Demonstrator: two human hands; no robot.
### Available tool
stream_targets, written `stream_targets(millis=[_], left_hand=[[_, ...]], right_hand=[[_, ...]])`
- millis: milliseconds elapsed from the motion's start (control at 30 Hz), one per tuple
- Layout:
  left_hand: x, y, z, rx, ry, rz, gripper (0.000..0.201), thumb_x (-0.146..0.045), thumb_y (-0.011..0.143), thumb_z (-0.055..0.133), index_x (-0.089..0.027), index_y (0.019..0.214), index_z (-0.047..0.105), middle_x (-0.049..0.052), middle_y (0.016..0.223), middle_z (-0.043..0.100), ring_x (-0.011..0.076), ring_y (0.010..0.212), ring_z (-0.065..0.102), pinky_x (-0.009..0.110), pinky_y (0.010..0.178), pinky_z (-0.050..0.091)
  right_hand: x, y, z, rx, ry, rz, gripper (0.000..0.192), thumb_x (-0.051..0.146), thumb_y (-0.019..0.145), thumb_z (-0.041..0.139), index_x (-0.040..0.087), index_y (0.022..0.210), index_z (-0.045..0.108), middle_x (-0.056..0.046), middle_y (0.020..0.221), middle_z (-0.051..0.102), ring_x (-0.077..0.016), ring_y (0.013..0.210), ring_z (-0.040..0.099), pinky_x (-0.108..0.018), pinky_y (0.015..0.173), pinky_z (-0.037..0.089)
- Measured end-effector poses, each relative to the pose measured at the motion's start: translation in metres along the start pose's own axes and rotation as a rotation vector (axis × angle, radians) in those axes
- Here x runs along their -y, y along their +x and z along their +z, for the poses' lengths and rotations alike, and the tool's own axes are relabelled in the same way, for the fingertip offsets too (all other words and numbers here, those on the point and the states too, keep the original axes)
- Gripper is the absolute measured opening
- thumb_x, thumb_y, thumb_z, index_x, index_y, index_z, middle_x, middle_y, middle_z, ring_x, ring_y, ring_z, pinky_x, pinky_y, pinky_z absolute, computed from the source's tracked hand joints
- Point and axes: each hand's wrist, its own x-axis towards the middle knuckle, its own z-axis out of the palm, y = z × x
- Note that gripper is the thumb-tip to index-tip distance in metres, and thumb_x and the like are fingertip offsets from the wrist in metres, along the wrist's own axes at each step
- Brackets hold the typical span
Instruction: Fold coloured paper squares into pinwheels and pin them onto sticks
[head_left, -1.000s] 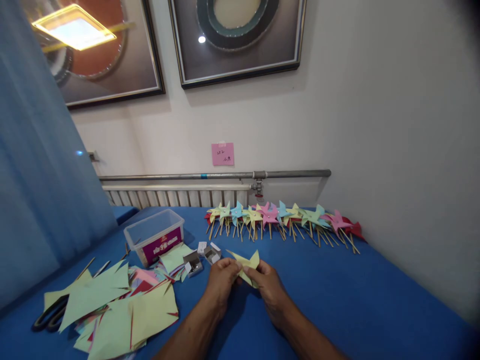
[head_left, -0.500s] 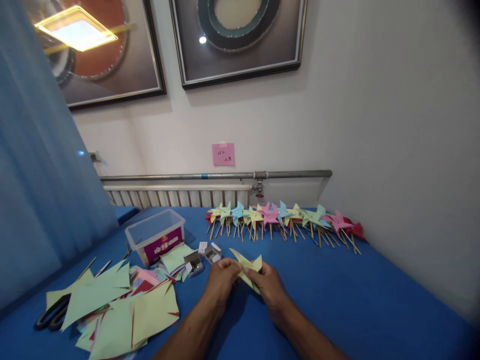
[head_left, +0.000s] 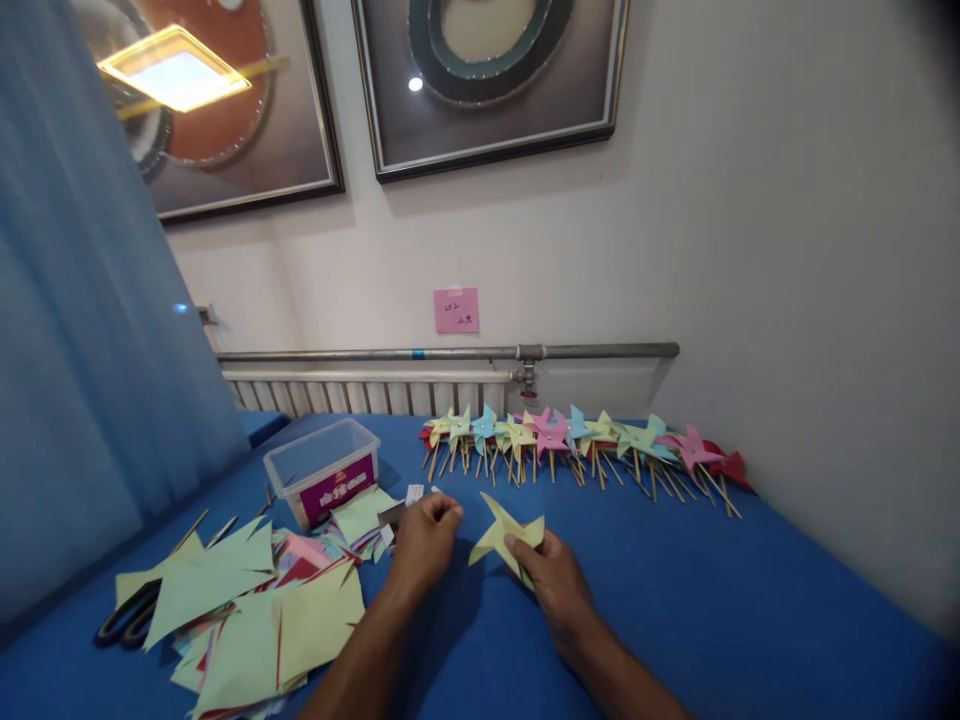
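Scissors (head_left: 127, 618) at far 9 o'clock, partly under the cut paper pile (head_left: 247, 620) on the blue table (head_left: 750, 620). Clear plastic box (head_left: 324, 470) at 11 o'clock of the pile. Left hand (head_left: 421, 540) is loosely curled, fingertips pinched over the small boxes at 12 o'clock of it; whether it holds anything I cannot tell. Right hand (head_left: 551, 578) pinches the yellow folded pinwheel (head_left: 504, 535), just at its 11 o'clock, low over the table. Finished pinwheel row (head_left: 577, 440) at 12 o'clock, along the wall.
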Motion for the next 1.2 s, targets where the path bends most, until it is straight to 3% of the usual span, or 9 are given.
stream_targets(millis=[67, 167, 300, 500, 767, 1033, 1200], left_hand=[[-0.002, 0.005, -0.027, -0.040, 0.339, 0.048, 0.019, -0.024, 0.088, 0.056, -0.017, 0.078, 0.072, 0.003, 0.075, 0.070, 0.0162, 0.073, 0.062, 0.026, 0.068, 0.039], [-0.003, 0.007, -0.055, 0.030, 0.811, -0.011, 0.026, -0.023, 0.091, 0.051, -0.018, 0.083, 0.076, 0.010, 0.089, 0.076, 0.0223, 0.085, 0.068, 0.029, 0.070, 0.040], [-0.001, 0.004, -0.059, 0.144, 1.102, -0.023, 0.033, -0.021, 0.092, 0.046, -0.018, 0.098, 0.079, 0.017, 0.105, 0.076, 0.0295, 0.098, 0.071, 0.034, 0.076, 0.046], [0.005, 0.007, -0.054, 0.161, 1.132, -0.098, 0.040, -0.017, 0.093, 0.040, -0.018, 0.105, 0.078, 0.020, 0.107, 0.078, 0.0335, 0.101, 0.074, 0.040, 0.083, 0.051], [0.015, 0.015, -0.065, 0.236, 1.057, -0.173, 0.031, -0.017, 0.086, 0.050, -0.021, 0.099, 0.078, 0.015, 0.111, 0.078, 0.0319, 0.106, 0.073, 0.035, 0.080, 0.051], [0.021, 0.015, -0.062, 0.180, 1.099, -0.155, 0.037, -0.020, 0.094, 0.042, -0.015, 0.106, 0.076, 0.021, 0.112, 0.076, 0.0330, 0.104, 0.074, 0.037, 0.079, 0.051], [0.019, 0.014, -0.062, 0.129, 1.091, -0.134, 0.036, -0.019, 0.098, 0.038, -0.016, 0.107, 0.072, 0.019, 0.110, 0.075, 0.0305, 0.102, 0.073, 0.035, 0.077, 0.049]], right_hand=[[-0.001, -0.001, -0.001, -0.001, 0.014, 0.011, 0.046, 0.055, 0.066, 0.078, 0.020, 0.094, 0.073, -0.006, 0.081, 0.079, -0.0256, 0.071, 0.071, -0.033, 0.065, 0.053], [0.001, -0.003, -0.001, 0.012, 0.011, 0.014, 0.045, 0.055, 0.064, 0.078, 0.020, 0.092, 0.073, -0.006, 0.082, 0.079, -0.0260, 0.073, 0.071, -0.033, 0.065, 0.053], [0.005, -0.005, 0.000, 0.032, 0.010, 0.018, 0.044, 0.055, 0.066, 0.078, 0.019, 0.092, 0.073, -0.006, 0.081, 0.079, -0.0264, 0.074, 0.071, -0.033, 0.067, 0.053], [0.006, -0.009, -0.002, 0.047, -0.004, 0.004, 0.043, 0.054, 0.068, 0.078, 0.020, 0.093, 0.073, -0.006, 0.084, 0.080, -0.0268, 0.076, 0.072, -0.034, 0.069, 0.054], [0.015, -0.012, -0.001, 0.036, -0.003, 0.011, 0.039, 0.049, 0.068, 0.078, 0.019, 0.092, 0.075, -0.006, 0.082, 0.079, -0.0257, 0.075, 0.071, -0.032, 0.068, 0.053], [0.013, -0.014, 0.001, 0.051, 0.055, 0.001, 0.037, 0.049, 0.067, 0.080, 0.020, 0.089, 0.074, -0.006, 0.083, 0.079, -0.0265, 0.076, 0.072, -0.033, 0.068, 0.055], [0.017, -0.015, 0.001, 0.027, 0.018, 0.011, 0.037, 0.049, 0.065, 0.079, 0.020, 0.087, 0.072, -0.004, 0.077, 0.077, -0.0248, 0.072, 0.069, -0.032, 0.066, 0.053]])
